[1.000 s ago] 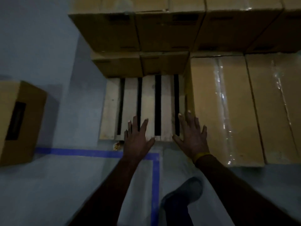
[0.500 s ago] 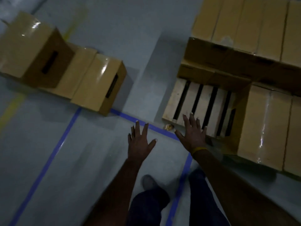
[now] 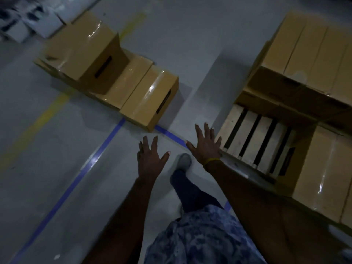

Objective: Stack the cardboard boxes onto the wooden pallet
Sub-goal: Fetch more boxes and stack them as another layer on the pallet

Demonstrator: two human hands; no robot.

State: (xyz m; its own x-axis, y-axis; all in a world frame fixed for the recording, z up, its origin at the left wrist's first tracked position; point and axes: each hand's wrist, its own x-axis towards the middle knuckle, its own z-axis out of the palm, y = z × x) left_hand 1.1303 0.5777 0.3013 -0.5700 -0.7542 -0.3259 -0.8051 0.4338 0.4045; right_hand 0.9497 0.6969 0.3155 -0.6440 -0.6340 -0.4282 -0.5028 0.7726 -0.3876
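Observation:
The wooden pallet lies on the floor at the right, its near-left slats bare. Stacked cardboard boxes cover its far part, and a long taped box lies along its right side. Loose cardboard boxes sit on the floor at upper left: the nearest box with a hand slot, and a taller stacked box behind it. My left hand is spread over the floor, holding nothing. My right hand, fingers apart and empty, hovers by the pallet's near-left corner.
Blue tape lines and a yellow line cross the grey floor. My leg and shoe step forward between my arms. White boxes blur at the far upper left.
My view has swung left, away from the pallet toward the loose boxes on the floor. Both hands stayed spread and empty while one foot stepped forward.

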